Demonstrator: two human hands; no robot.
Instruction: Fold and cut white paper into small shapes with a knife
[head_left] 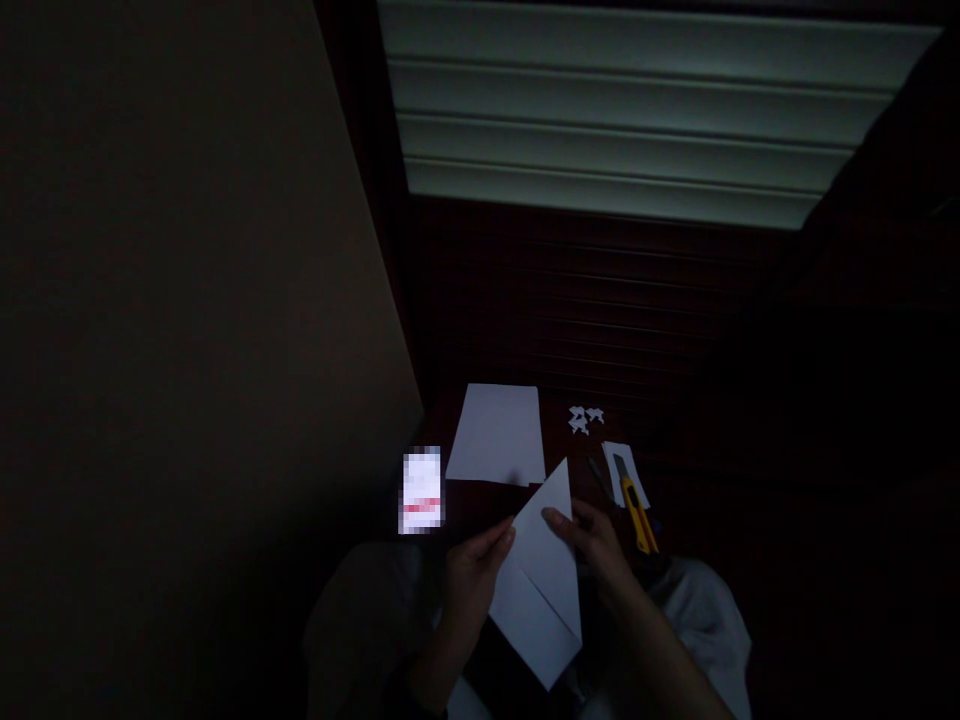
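While left hand (474,572) and right hand (594,535) pinch its opposite edges, the folded paper (536,602) sits between the knees (701,610); likely light, crisp, easily creased, best held flat-fingered along its edges.

I have the folded sheet (538,600) between the left hand (474,570) and right hand (594,542); paper (496,432) lies behind, a screen (421,488) left, paper pieces (579,426) behind right, a cutter (639,518) partly on slips (610,457) right.

In this dimness it seems a home, with a plain wall (225,250) and pale slatted panel (622,125).
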